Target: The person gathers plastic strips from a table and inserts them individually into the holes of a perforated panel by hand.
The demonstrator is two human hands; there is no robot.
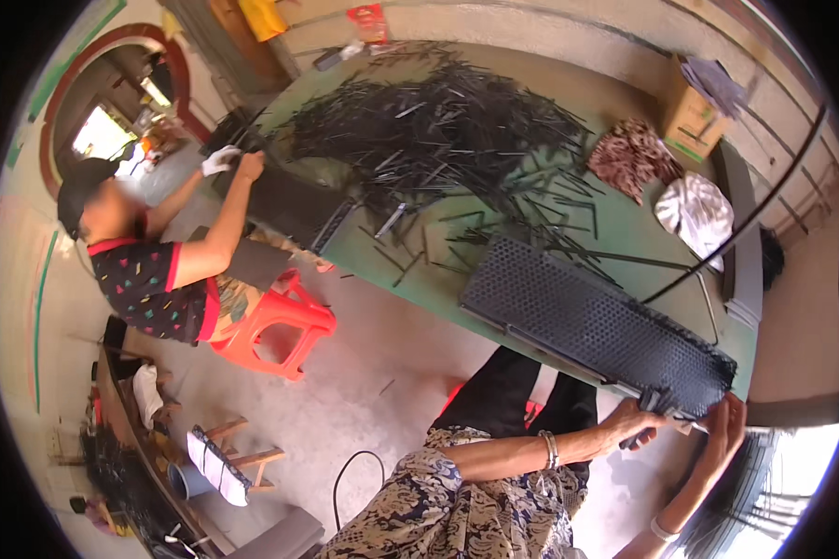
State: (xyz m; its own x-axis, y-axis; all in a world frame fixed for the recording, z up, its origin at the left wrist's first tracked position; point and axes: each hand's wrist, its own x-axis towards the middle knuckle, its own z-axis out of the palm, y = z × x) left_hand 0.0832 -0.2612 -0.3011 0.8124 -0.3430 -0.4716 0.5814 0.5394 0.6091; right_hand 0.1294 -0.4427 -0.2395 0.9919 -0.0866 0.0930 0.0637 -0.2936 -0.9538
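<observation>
A long dark panel (587, 317) covered with rows of small holes lies along the near edge of the green table (541, 219). At its right end, my left hand (632, 425) is closed round the grip of a black hand tool (659, 401); the tool's head touches or sits close to the panel's near corner, and its exact kind is unclear. My right hand (725, 427) rests at the panel's right end, fingers bent against its edge. What lies between those fingers is too small to make out.
A large heap of thin black strips (438, 130) covers the table's far side, with loose ones scattered nearer. At left a co-worker (149, 252) sits on a red stool (275, 321), working at another dark panel (294, 205). A black cable (774, 205) arches at right near cloth bundles (694, 210).
</observation>
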